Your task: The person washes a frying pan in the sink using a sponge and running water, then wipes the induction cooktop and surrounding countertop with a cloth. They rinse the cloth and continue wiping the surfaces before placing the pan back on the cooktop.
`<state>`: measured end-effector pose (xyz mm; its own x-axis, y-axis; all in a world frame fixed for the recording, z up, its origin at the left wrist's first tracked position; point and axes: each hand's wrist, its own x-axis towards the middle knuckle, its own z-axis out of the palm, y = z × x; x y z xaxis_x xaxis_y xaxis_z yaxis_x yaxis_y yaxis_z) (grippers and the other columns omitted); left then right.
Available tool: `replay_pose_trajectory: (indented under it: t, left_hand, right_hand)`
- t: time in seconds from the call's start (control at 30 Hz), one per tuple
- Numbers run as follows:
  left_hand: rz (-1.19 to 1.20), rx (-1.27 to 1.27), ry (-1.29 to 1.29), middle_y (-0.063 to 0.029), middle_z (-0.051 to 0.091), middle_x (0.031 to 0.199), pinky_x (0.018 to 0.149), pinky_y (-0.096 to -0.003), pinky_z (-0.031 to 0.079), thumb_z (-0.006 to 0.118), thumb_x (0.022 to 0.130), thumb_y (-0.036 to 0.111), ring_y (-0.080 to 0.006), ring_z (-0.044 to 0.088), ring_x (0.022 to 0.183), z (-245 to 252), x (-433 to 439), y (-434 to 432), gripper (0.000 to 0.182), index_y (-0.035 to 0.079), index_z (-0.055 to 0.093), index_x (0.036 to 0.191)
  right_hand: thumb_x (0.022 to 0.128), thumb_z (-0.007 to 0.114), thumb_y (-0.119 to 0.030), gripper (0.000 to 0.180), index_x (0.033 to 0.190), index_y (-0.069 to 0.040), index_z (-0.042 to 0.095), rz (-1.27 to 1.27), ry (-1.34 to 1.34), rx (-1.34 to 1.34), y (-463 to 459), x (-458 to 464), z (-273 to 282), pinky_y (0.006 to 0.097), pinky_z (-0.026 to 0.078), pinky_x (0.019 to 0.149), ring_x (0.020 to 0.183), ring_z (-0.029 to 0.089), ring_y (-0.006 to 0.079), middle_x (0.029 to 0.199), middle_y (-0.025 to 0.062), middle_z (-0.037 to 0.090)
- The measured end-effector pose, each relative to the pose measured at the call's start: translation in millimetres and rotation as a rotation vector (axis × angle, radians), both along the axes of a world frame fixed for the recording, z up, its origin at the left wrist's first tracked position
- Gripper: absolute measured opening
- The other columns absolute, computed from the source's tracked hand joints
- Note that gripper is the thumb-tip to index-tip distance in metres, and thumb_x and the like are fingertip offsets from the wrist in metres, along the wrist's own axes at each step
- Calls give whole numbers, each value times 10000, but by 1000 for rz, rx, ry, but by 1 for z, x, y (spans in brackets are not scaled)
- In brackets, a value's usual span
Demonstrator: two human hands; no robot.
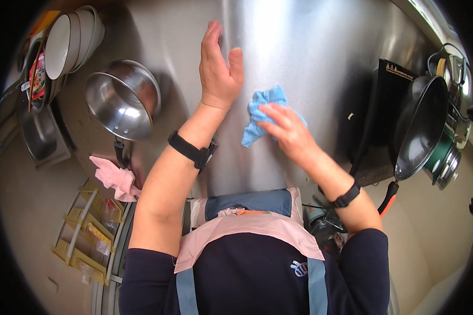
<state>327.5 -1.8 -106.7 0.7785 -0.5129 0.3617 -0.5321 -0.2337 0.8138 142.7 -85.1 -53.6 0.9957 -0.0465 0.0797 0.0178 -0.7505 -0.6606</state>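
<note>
Under the fingers of my right hand (289,128) lies a crumpled blue cloth (266,106), on a stainless steel countertop (319,51). The palm hides part of the cloth. My left hand (219,73) is held over the counter, farther forward and to the left, with straight fingers and the thumb apart. Nothing is in it. A black strap circles each forearm.
To the left are a steel saucepan (122,104), a pink cloth (116,179) and stacked white bowls (63,45). A dark wok (421,126) sits on a black cooktop (388,102) at right, beside a green pot (441,161). A small scrap (351,116) lies nearby. Yellowish rack shelves (82,232) stand lower left.
</note>
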Motion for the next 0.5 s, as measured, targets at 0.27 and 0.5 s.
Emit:
replay_pose_trajectory:
  t: [0.27, 0.5]
  left_hand:
    - [9, -5, -95, -232, 459, 1278, 987, -413, 379, 504, 909, 270, -383, 449, 1180, -7, -1, -3, 466, -49, 404, 1233]
    - [-18, 71, -19, -262, 438, 1274, 985, -404, 384, 470, 889, 169, -396, 452, 1167, 4, -4, -3, 447, -53, 383, 1268]
  right_hand:
    - [736, 535, 57, 315, 985, -94, 655, -352, -92, -98, -73, 56, -28, 364, 486, 848, 1037, 542, 304, 1168, 132, 564]
    - [684, 592, 57, 306, 940, -96, 661, -317, 44, -122, -10, -31, 10, 380, 479, 837, 986, 557, 301, 1065, 111, 596]
